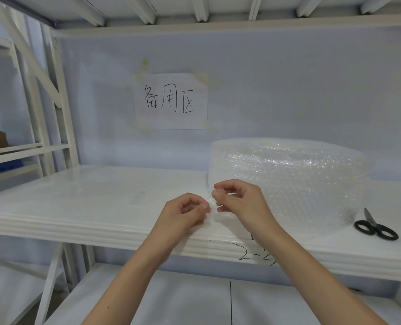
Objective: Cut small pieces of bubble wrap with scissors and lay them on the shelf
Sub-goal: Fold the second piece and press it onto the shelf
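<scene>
Both hands meet at the left end of the bubble wrap roll (286,181), which lies on its side on the white shelf (77,207), toward the right and close to the back wall. The right hand (239,202) has its fingers curled, with thumb and forefinger pinching the clear film at the roll's near left edge; the fingertips (216,194) sit right against the wrap. The left hand (183,214) is just beside it, fingers curled inward, their tips touching the same loose edge of film where it hangs near the shelf's front lip. Whether the left fingers truly clamp the film or only brush it is hard to tell, since the plastic is transparent there. The two hands are nearly touching, thumb side to thumb side.

The scissors (375,227) lie flat on the shelf to the right of the roll, just beside its lower edge, well apart from both hands. Their black handles point toward the viewer and the blades point away; the blades look closed.

Count: one roll, one pair of scissors, two hands. A faint clear patch (137,195) lies on the shelf left of the hands, possibly a cut piece, but it is too pale to be sure.

A paper sign (171,100) with three handwritten characters is stuck to the wall above the shelf. Black marker writing (257,254) shows on the shelf's front edge below the right wrist.
</scene>
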`<move>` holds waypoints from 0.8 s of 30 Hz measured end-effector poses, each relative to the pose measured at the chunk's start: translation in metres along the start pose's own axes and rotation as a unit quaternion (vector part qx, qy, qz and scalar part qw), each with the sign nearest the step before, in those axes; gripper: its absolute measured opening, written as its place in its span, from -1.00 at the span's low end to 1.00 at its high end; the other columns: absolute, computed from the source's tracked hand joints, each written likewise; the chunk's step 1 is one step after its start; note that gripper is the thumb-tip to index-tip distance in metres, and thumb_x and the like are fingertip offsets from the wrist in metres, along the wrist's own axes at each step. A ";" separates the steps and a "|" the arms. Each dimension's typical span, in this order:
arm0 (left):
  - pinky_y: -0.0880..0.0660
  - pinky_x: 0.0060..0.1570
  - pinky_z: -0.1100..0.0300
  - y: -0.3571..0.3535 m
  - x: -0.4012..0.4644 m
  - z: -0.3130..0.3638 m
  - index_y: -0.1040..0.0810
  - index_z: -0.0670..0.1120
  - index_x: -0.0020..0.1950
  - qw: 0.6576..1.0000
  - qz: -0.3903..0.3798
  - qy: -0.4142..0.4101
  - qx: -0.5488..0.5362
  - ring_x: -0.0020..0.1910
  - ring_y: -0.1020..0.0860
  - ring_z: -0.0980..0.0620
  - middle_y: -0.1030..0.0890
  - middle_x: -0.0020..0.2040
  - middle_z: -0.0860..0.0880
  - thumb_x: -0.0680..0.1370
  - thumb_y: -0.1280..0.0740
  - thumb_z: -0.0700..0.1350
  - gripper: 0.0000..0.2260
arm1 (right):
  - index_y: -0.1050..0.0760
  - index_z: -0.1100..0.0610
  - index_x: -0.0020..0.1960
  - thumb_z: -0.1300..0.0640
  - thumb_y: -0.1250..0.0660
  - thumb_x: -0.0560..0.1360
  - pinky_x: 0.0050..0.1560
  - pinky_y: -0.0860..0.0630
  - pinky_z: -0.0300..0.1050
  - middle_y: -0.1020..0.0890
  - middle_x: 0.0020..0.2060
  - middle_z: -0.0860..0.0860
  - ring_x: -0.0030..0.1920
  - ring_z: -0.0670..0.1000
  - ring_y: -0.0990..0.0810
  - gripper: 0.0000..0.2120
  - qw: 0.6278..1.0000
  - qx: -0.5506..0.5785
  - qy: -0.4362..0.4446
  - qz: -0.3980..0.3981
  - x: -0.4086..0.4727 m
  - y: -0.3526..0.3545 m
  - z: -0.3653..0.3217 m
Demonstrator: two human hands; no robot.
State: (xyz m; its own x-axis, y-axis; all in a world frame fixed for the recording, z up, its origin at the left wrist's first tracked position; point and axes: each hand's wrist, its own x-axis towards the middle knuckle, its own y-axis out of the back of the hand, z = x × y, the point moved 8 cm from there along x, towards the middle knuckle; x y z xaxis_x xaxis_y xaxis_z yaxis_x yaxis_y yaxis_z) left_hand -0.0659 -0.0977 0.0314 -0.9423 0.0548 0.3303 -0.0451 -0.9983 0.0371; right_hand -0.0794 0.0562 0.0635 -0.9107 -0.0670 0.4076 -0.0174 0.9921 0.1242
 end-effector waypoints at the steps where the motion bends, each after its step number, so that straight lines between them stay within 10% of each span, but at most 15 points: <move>1: -0.60 -0.06 0.29 0.000 0.000 0.000 -0.63 -0.19 -0.08 1.000 0.003 0.000 -0.002 -0.19 -0.60 0.10 -0.66 -0.19 -0.03 0.54 -0.38 -0.22 -0.94 | -0.64 0.14 0.01 0.18 -0.45 0.44 -0.08 -0.66 -0.06 -0.67 -0.11 0.07 -0.30 -0.11 -0.66 -0.85 1.000 -0.002 0.000 -0.001 0.000 0.000 0.001; 24: -0.62 -0.04 0.23 0.017 -0.002 -0.002 -0.65 -0.08 0.02 0.999 0.045 0.004 -0.018 -0.22 -0.63 0.05 -0.65 -0.26 -0.08 0.50 -0.44 -0.22 -0.88 | -0.64 0.16 0.02 0.28 -0.43 0.45 -0.07 -0.63 -0.18 -0.66 -0.11 0.14 -0.21 -0.03 -0.65 -0.84 0.998 0.064 0.017 -0.006 0.007 -0.011 -0.001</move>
State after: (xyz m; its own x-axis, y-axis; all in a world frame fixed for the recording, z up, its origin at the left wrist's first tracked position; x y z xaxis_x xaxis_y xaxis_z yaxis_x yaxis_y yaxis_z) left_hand -0.0660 -0.1152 0.0293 -0.9457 -0.0345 0.3231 0.0275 -0.9993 -0.0263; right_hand -0.0857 0.0442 0.0657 -0.8955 -0.0804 0.4377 -0.0829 0.9965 0.0134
